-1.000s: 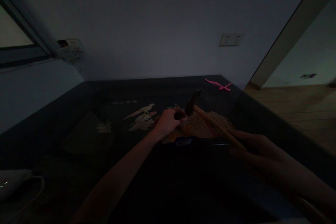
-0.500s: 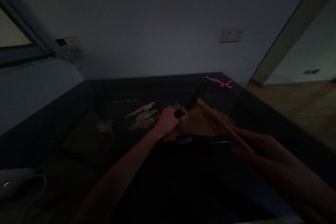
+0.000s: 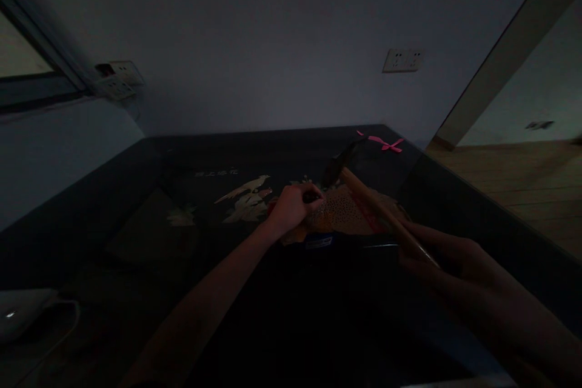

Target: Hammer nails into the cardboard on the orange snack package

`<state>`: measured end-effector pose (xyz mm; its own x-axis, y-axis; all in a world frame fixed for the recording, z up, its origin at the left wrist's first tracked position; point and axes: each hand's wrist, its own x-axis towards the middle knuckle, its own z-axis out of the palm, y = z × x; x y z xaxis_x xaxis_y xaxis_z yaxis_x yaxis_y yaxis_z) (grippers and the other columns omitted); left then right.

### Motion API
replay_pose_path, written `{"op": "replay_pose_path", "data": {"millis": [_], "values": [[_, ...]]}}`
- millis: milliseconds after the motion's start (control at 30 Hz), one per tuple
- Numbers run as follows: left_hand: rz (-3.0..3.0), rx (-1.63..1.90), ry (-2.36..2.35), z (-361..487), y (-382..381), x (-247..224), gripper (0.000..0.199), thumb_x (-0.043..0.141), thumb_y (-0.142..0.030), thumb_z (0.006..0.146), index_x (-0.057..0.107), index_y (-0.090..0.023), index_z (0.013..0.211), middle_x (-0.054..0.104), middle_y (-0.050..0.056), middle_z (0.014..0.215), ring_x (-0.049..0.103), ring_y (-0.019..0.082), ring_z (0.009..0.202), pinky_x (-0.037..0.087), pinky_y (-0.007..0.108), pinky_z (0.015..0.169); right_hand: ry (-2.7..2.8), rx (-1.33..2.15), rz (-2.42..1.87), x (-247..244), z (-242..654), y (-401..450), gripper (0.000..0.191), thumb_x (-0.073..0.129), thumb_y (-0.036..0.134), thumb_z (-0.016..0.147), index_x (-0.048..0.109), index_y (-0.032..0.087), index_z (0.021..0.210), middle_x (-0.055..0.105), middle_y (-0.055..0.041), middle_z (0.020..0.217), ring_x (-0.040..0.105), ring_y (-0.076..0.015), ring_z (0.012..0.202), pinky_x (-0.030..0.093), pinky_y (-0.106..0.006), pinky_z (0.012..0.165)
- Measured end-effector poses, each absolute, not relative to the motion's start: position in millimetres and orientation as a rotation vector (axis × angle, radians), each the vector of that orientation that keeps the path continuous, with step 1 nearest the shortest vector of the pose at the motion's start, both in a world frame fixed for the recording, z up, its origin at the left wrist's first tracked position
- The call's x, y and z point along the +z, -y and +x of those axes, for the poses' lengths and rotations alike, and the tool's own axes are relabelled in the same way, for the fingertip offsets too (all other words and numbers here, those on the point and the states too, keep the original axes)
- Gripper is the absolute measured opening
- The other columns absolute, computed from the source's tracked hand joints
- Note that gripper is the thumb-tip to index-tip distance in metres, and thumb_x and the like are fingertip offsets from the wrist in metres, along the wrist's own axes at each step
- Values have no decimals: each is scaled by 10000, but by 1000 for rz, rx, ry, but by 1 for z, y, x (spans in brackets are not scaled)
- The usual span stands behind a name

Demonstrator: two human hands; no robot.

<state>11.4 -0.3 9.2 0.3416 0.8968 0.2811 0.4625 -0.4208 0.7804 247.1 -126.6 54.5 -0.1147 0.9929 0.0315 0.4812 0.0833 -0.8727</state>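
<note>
While your left hand (image 3: 291,209) curls its fingers over the spotted patch (image 3: 339,209), too dark to tell whether they grip anything, the hammer (image 3: 375,201) has its head just beyond and right, its handle slanting nearer and rightward into your right hand's (image 3: 464,264) wrapped fingers.

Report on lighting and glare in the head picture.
Head view: very dim, the black foreground surface nearly lost in shadow; head view: a small glint on the white plastic device; head view: the dark head of the wooden-handled hammer barely stands out; head view: too dark to tell whether the bare left hand holds anything.
</note>
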Motion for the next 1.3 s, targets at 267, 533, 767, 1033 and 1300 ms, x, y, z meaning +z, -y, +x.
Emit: {"op": "replay_pose_path", "data": {"millis": [267,533,767,1033,1300], "values": [[2031,937,-1219,9,-1,7,138,610,-166,751,679,-144,868,710,49,869,652,174,786,488,271,743,1674,1107,-1546,50,243,125,548,603,431,768,556,221,1272,675,-36,793,598,-171,602,491,-240,465],[2011,925,-1260,11,0,10,132,609,-155,748,679,-147,860,713,53,864,654,179,798,487,281,755,1680,1035,-1554,50,242,125,528,624,429,749,597,211,1229,687,-51,868,634,-229,764,545,-292,619],[2032,957,-1201,9,-2,6,115,603,-163,756,680,-155,840,710,34,856,649,156,776,486,260,750,1650,1076,-1574,56,244,127,576,614,451,752,560,196,1266,653,-26,728,577,-160,574,473,-223,446],[2056,911,-1259,8,-2,7,174,618,-169,746,681,-141,906,712,67,923,653,186,841,490,283,779,1656,1157,-1530,52,243,125,547,615,399,766,560,193,1270,672,-37,781,612,-193,675,513,-258,536],[2050,948,-1219,9,-1,8,119,608,-131,754,671,-146,854,714,54,908,656,166,840,487,277,800,1622,1104,-1534,55,246,125,545,655,419,727,587,250,1241,678,-18,719,582,-165,541,455,-221,398]]}}
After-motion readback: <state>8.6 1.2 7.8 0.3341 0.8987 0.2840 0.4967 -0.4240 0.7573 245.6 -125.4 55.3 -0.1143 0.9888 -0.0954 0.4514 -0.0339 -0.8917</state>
